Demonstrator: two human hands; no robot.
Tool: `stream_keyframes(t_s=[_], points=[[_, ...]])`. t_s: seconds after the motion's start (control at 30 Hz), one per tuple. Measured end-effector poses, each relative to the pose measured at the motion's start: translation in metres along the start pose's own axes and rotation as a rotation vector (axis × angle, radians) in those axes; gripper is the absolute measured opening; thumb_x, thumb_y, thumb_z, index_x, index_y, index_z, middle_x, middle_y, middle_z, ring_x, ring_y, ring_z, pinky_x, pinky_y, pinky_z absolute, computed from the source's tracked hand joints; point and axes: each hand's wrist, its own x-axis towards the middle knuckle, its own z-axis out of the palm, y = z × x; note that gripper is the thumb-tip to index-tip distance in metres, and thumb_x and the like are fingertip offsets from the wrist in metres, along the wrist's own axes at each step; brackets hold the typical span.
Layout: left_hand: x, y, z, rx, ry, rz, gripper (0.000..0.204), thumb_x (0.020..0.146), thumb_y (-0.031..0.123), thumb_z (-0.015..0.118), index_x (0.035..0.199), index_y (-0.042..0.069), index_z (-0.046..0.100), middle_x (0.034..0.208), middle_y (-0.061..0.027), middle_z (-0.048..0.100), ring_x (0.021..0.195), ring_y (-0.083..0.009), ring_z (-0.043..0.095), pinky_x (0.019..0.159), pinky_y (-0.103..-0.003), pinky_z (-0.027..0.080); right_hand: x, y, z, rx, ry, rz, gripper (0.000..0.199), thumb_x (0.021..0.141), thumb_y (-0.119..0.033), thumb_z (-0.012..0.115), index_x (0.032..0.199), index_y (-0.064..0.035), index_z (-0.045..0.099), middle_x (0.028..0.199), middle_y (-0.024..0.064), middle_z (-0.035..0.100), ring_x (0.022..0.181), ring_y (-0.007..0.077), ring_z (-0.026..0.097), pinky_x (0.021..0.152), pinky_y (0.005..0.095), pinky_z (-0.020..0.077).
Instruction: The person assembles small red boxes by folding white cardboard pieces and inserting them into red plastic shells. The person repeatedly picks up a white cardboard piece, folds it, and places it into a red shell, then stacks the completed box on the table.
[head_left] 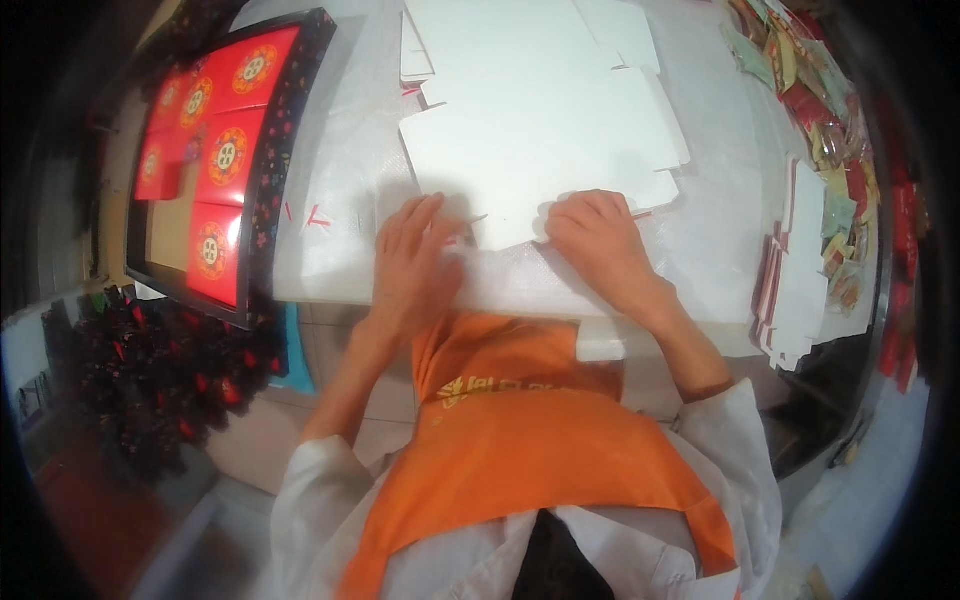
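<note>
A flat white cardboard box blank [530, 140] with cut flaps and slots lies on the white-covered table in front of me. At its near right edge, my right hand [600, 240] is closed, with bent fingers gripping the board's edge. My left hand [412, 262] is at the near left edge of the blank, its fingers partly smeared by motion. Whether it pinches the board cannot be made out. Small red strips [316, 217] lie on the table to the left of the blank.
On the left stands a dark patterned tray [262, 215] holding several red boxes [226, 157] with round emblems. More folded white cardboard [800, 265] rests at the right edge, beside a heap of colourful packets [825, 110]. A dark pile with red bits [160, 375] sits at the lower left.
</note>
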Motion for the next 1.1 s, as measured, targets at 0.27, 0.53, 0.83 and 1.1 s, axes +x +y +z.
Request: stream_keyframes(t_s=[0.27,0.53,0.83,1.1], points=[[0.055,-0.009,-0.001,0.009,-0.194,0.285,0.047,0.063,-0.001,0.062,0.108,0.008,0.054,0.117,-0.0078,0.051,0.112,-0.0271,0.045,0.093,-0.037,0.036,0.007,0.008,-0.028,0.074,0.099,-0.142,0.017,0.067,0.0,0.06,0.083,-0.0066,0.056,0.092,0.0023,0.057,0.091,0.0206,0.052,0.088,0.0393,0.0375],[0.071,-0.049,0.003,-0.015,0.059,0.226,0.047,0.064,0.006,0.067,0.11,0.006,0.054,0.114,-0.0131,0.054,0.107,-0.0299,0.05,0.091,-0.038,0.039,0.018,0.02,-0.069,0.116,0.169,-0.187,0.021,0.064,0.004,0.063,0.081,-0.0058,0.054,0.091,0.0036,0.059,0.089,0.0211,0.054,0.089,0.0445,0.0376],[0.114,-0.008,-0.034,0.191,0.352,0.631,0.026,0.075,0.008,0.058,0.101,0.007,0.06,0.106,-0.0093,0.059,0.094,-0.0245,0.058,0.075,-0.032,0.048,0.014,0.04,-0.11,-0.149,0.367,-0.381,0.019,0.063,0.0,0.062,0.079,-0.0059,0.054,0.094,0.006,0.06,0.089,0.0245,0.054,0.086,0.0438,0.0392],[0.037,0.036,0.031,0.357,-0.019,0.515,0.035,0.073,0.006,0.056,0.108,0.006,0.057,0.106,-0.005,0.051,0.095,-0.0207,0.052,0.072,-0.032,0.043,-0.046,0.083,-0.036,-0.215,0.291,-0.124,0.028,0.062,-0.003,0.063,0.089,-0.0058,0.056,0.097,0.0054,0.057,0.093,0.024,0.052,0.084,0.0374,0.0407]])
